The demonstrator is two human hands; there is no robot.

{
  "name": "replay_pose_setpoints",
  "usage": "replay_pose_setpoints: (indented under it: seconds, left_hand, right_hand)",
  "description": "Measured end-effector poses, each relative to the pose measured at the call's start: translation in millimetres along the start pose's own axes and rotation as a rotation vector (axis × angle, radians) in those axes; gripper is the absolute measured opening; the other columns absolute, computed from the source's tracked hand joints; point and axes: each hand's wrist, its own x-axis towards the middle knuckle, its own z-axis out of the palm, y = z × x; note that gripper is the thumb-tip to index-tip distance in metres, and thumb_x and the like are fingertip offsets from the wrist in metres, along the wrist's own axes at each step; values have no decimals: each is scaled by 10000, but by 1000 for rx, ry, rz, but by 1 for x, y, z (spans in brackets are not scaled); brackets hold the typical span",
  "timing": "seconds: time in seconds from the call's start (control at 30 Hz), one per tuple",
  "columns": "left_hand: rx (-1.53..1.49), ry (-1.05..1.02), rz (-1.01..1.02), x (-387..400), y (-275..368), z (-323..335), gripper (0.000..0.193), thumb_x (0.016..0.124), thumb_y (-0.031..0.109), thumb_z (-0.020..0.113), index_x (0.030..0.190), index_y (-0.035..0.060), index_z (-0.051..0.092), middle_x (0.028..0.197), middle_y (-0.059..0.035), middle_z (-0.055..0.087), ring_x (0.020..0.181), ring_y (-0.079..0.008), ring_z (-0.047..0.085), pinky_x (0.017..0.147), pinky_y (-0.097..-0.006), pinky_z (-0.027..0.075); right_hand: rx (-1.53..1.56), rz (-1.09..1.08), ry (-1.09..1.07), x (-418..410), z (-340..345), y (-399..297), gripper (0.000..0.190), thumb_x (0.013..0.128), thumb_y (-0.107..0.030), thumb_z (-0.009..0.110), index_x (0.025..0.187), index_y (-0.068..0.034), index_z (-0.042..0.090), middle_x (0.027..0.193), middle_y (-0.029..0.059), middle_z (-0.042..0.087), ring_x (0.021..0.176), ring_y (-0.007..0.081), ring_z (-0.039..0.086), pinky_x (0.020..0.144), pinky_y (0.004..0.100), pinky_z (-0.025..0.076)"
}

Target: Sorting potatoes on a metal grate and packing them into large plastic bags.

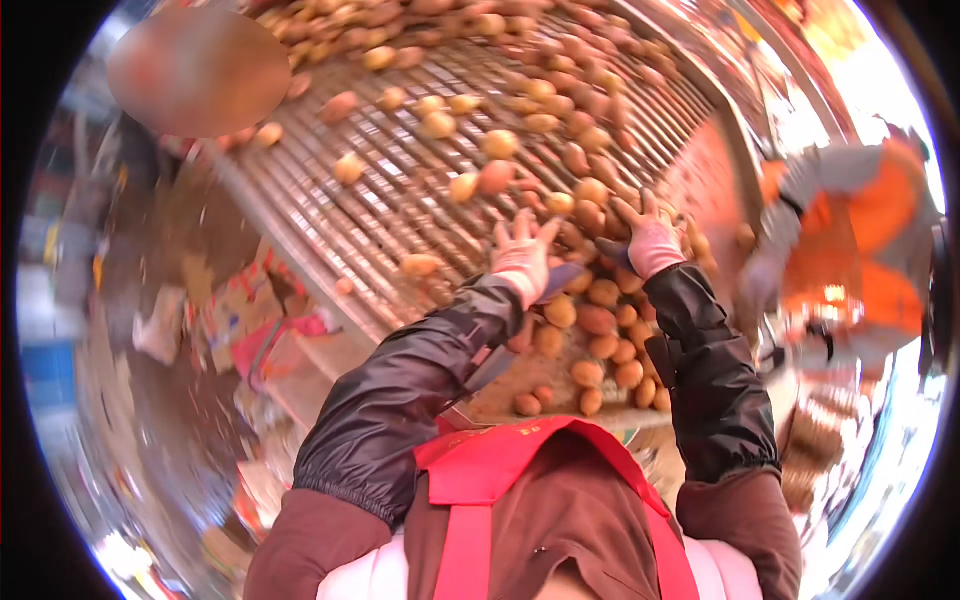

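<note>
Many potatoes (602,346), yellow and reddish brown, lie over a slatted metal sorting table (420,217). My left hand (523,256), in a pink glove with a dark palm, reaches over the slats at the edge of the pile. Its fingers are spread, palm down. To its right my right hand (651,234), gloved alike, spreads its fingers over the potatoes. Neither hand has a potato visibly in its grasp; what lies under the palms is hidden. Between and below my hands, potatoes crowd the near end plate (491,397).
A metal side rail (277,251) bounds the table's left. At right stands a person in orange and grey (862,225), an arm near the table's edge. Another person, blurred (199,71), is at upper left. Crushed cardboard (240,307) lies beside the table at left.
</note>
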Motion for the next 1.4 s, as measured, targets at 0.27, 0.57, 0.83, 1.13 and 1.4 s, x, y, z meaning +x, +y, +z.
replay_pose_setpoints:
  seconds: [0.27,0.57,0.83,1.13,1.4]
  left_hand:
    - [11,-136,473,-31,72,40,684,722,442,710,1335,237,487,1416,-246,305,1241,-427,345,1036,-495,313]
    - [397,-260,270,-128,1,-23,864,622,392,796,1378,219,416,1461,-209,201,1316,-434,254,1040,-601,228]
    - [315,-92,360,-84,26,64,921,648,272,793,1431,216,311,1462,-238,137,1293,-515,198,1082,-539,253]
    - [312,-278,472,-32,136,81,996,614,434,815,1438,220,297,1475,-172,222,1326,-476,192,1051,-616,225]
    - [316,-179,702,-70,158,102,728,756,322,687,1407,224,376,1478,-141,257,1383,-411,143,1052,-663,95]
  right_hand:
    - [35,240,300,-144,76,63,556,876,-398,521,1395,-236,403,1480,135,296,1354,367,268,1054,592,256]
    - [324,-80,282,-246,105,26,630,774,-486,617,1351,-296,450,1448,200,280,1327,410,275,1023,641,222]
    - [70,96,82,-204,120,94,636,770,-192,575,1340,-432,422,1484,147,230,1330,401,279,1012,684,194]
    - [-88,233,143,-202,122,154,596,838,-308,564,1367,-476,345,1496,141,213,1314,379,327,1054,573,250]
    - [272,454,433,-286,141,102,532,818,-382,608,1314,-232,488,1348,143,434,1299,346,351,1067,559,224]
